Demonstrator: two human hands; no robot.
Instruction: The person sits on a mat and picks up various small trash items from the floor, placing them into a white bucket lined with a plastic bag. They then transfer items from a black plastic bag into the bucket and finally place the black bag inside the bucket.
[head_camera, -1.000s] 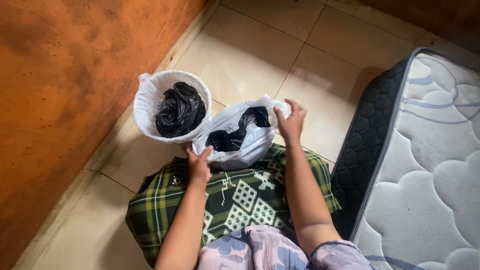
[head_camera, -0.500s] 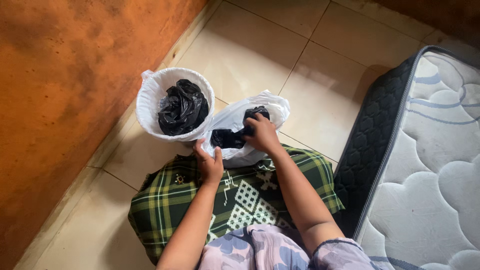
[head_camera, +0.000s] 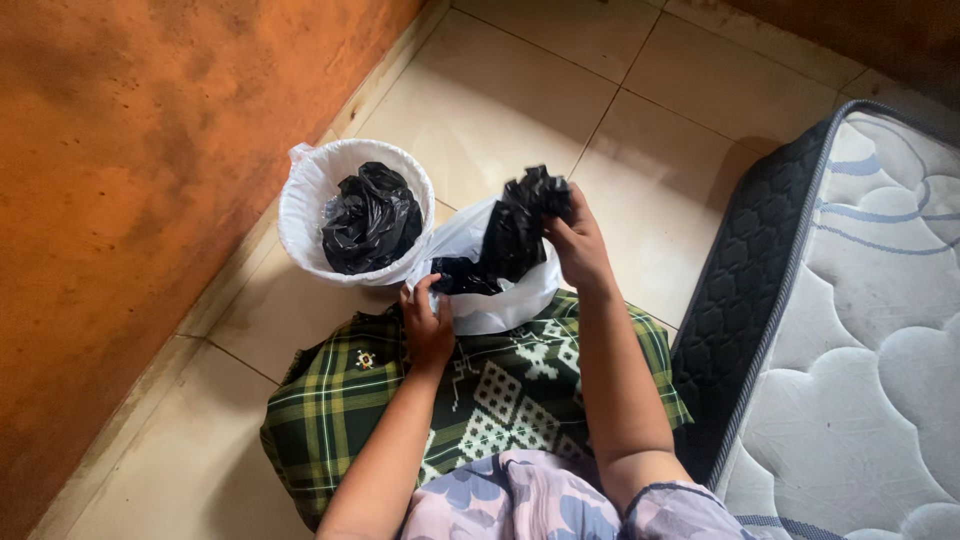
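- Far left: a rough orange-brown wall (head_camera: 150, 200) runs down to a pale skirting strip where it meets the glossy cream floor tiles (head_camera: 500, 90).
- Just beside the wall stands a small round bin lined with a white plastic liner (head_camera: 305, 195); a crumpled black plastic bag (head_camera: 372, 220) sits inside it, filling most of the opening.
- Left hand (head_camera: 428, 322) — fingers folded shut on the near edge of a white plastic carrier bag (head_camera: 500, 300), pinning it at the front of the lap.
- The white carrier bag rests between the bin and the knees, touching the bin's side; its mouth is open and dark plastic shows inside.
- Right hand (head_camera: 580, 248) — fingers closed around a second crumpled black plastic bag (head_camera: 520, 225), held up above the white bag's mouth, its lower end reaching down into the opening.
- Below both forearms: a green plaid cloth with white woven motifs (head_camera: 480, 400) covers the lap; a lilac floral sleeve (head_camera: 520, 500) shows at the bottom edge.
- Far right: a white quilted mattress with a dark quilted side panel (head_camera: 860, 330) lies on the floor, near the right arm.
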